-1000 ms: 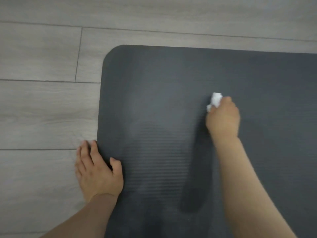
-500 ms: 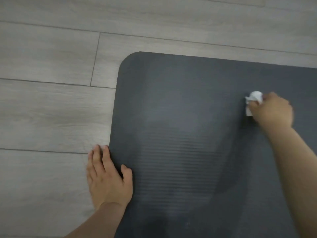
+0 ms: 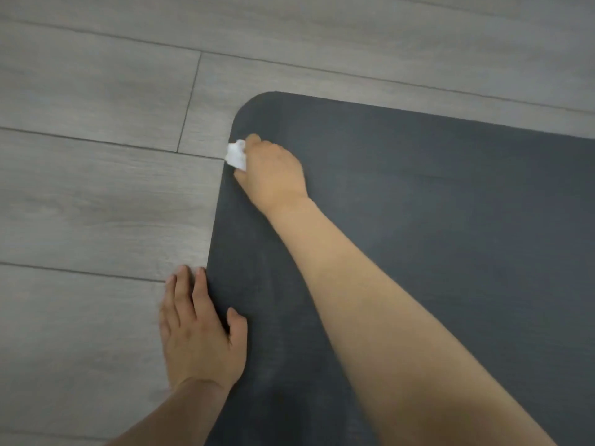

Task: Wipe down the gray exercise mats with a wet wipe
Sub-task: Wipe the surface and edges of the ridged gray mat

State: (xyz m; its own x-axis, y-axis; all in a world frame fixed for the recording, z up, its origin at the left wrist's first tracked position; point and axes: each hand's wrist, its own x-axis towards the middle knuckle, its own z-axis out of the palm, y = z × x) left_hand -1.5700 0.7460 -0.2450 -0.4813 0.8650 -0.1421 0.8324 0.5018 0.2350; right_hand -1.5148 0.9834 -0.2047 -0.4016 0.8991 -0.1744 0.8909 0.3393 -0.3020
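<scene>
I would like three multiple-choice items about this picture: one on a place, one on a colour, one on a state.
1. Where is the wet wipe?
A. at the mat's left edge, near its rounded corner
B. on the floor, far from the mat
C. under the left hand

2. What colour is the wipe?
A. blue
B. white
C. yellow

3. How is the left hand?
A. closed in a fist
B. holding a bottle
C. flat, fingers straight, at the mat's edge

Answers: 1 A, the right hand holds it at the gray exercise mat border; 2 B, it shows bright white; 3 C, its fingers lie straight on the wooden floor.
</scene>
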